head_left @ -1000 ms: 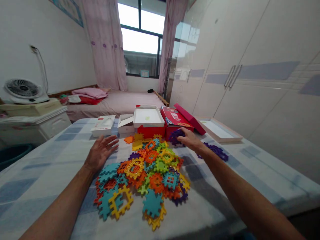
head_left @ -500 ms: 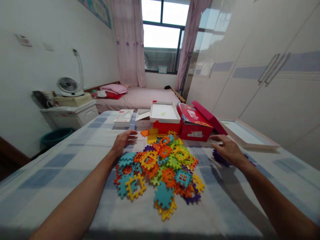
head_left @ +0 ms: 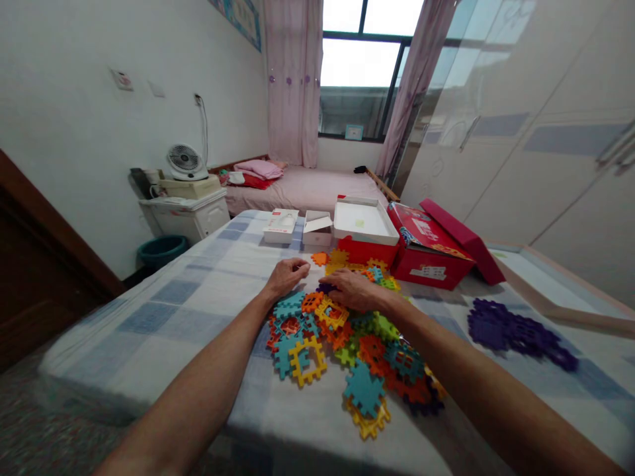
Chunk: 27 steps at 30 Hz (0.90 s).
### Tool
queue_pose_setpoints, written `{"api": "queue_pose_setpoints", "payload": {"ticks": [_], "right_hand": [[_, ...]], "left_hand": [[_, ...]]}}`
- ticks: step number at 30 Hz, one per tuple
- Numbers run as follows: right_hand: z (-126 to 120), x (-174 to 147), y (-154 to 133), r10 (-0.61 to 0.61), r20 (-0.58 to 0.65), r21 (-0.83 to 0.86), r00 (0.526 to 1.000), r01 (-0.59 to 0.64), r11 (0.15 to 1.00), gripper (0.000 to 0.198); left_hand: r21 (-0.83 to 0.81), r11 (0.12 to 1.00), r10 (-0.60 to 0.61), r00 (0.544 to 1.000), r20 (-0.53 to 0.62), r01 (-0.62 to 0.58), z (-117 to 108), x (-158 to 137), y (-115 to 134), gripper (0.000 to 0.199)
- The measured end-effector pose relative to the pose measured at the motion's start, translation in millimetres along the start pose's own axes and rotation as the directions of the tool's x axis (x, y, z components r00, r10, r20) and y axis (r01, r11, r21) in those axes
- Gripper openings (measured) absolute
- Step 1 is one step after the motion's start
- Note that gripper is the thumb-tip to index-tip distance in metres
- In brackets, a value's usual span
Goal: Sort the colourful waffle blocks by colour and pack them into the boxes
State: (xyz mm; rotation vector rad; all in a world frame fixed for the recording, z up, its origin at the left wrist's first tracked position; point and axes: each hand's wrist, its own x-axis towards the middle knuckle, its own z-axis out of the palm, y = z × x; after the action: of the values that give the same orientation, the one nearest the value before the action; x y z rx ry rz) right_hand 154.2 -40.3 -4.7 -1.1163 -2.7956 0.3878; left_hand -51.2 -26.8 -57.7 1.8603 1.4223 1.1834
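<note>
A heap of notched plastic building tiles (head_left: pixel 364 387) in blue, orange, yellow, green and purple lies on the checked cloth. My right hand (head_left: pixel 353 289) reaches across the heap from the right, its fingertips closed on a purple tile (head_left: pixel 325 289) at the heap's far left side. Just left of that tile, my left hand (head_left: pixel 288 276) rests at the heap's edge with its fingers curled in; I see nothing in them. A separate row of purple tiles (head_left: pixel 516 330) lies on the cloth to the right, beyond my right forearm.
Behind the heap stand two small white boxes (head_left: pixel 280 228), a white tray-like lid (head_left: pixel 364 221) on a red box, and another red box (head_left: pixel 431 254) with a red lid leaning on it. A shallow white tray (head_left: pixel 560 281) is at the far right.
My right hand has moved left from beside the purple row onto the heap and closed on a purple tile. My left hand's fingers have curled in. The view has turned left.
</note>
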Motion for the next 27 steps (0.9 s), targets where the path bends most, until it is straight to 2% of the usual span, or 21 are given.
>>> {"api": "queue_pose_setpoints", "payload": {"ticks": [3,5,9,11,14,15,16,18,19,21,24,27], "right_hand": [[0.6,3.8,2.2,0.012,0.004,0.067,1.000,-0.013,0.998,0.041],[1.8,2.9,0.5,0.026,-0.074,0.130,0.997,-0.017,0.991,0.037],[9.5,4.5,-5.4,0.109,-0.248,0.227,0.962,-0.052,0.973,0.014],[10.3,7.2,-6.4,0.153,-0.345,0.269,0.926,-0.058,0.961,0.010],[0.9,7.6,-6.4,0.253,-0.482,0.297,0.839,-0.115,0.948,0.012],[-4.2,6.0,-7.3,0.257,-0.477,0.306,0.841,-0.115,0.945,0.014],[-9.3,3.7,-9.2,0.231,-0.430,0.319,0.873,-0.092,0.943,0.015],[-16.4,-1.3,-15.8,0.092,-0.249,0.365,0.964,0.005,0.931,0.017],[-17.6,-3.2,-20.0,0.010,-0.164,0.387,0.986,0.055,0.920,0.017],[-15.1,-3.9,-27.3,-0.086,-0.099,0.386,0.991,0.118,0.915,0.016],[-7.0,1.4,-28.4,-0.015,-0.235,0.258,0.972,0.077,0.963,0.015],[-5.3,7.0,-19.1,0.161,-0.388,0.169,0.907,-0.101,0.980,0.012]], "left_hand": [[0.010,1.000,-0.012,1.000,-0.001,0.012,0.1,0.3,2.3,0.030],[0.017,0.999,-0.028,1.000,-0.002,0.028,-0.3,-0.2,5.4,0.029],[0.033,0.999,-0.035,0.999,0.003,0.035,-1.0,-2.0,9.3,0.030],[0.021,0.999,-0.037,0.999,0.004,0.036,-0.9,-2.4,9.1,0.031],[0.003,0.999,-0.044,0.999,-0.005,0.044,-0.4,-1.9,7.5,0.030],[-0.001,0.999,-0.043,0.999,-0.005,0.043,-0.3,-1.5,7.2,0.030],[-0.002,0.999,-0.042,0.999,-0.003,0.042,-0.3,-1.0,7.1,0.030],[-0.007,0.999,-0.040,0.999,0.004,0.040,-0.5,-0.2,7.3,0.029],[-0.008,0.999,-0.039,0.999,0.006,0.039,-0.7,0.2,7.5,0.029],[-0.001,0.999,-0.034,0.999,0.000,0.034,-1.1,0.5,7.8,0.029],[-0.001,1.000,-0.021,1.000,-0.002,0.021,-1.4,0.4,7.2,0.029],[-0.015,0.999,-0.029,1.000,-0.001,0.029,-1.0,0.1,6.4,0.029]]}}
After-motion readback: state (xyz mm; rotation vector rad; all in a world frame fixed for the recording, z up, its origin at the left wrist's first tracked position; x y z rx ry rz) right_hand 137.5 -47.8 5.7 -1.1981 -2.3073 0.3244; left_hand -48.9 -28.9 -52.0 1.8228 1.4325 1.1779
